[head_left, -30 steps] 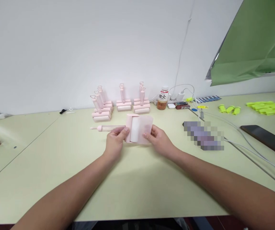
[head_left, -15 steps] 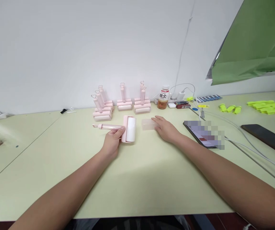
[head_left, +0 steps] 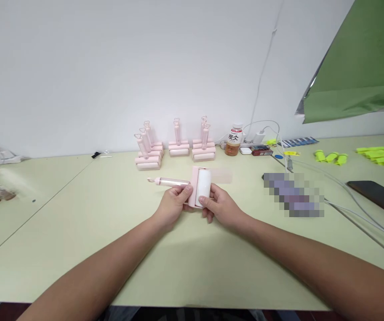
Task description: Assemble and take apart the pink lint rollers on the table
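Observation:
A pink lint roller (head_left: 201, 191) with a white roll is held over the pale green table (head_left: 112, 249), its handle pointing left. My left hand (head_left: 173, 206) is closed on the frame where the handle meets it. My right hand (head_left: 220, 207) grips the roll's near end with thumb and fingers. A translucent pink cover (head_left: 221, 176) lies flat on the table just behind and to the right of the roller, touched by neither hand.
Several pink lint rollers (head_left: 177, 149) stand in three groups by the wall. A drink bottle (head_left: 233, 142), chargers and cables (head_left: 345, 196) lie to the right, with a blurred phone (head_left: 294, 200), a dark phone (head_left: 377, 198) and neon yellow parts (head_left: 379, 156). Green sheet (head_left: 362, 67) hangs at upper right.
My right hand pulled the translucent cover off the roller, laid it on the table to the right, then came back and took hold of the roll. My left hand kept the roller.

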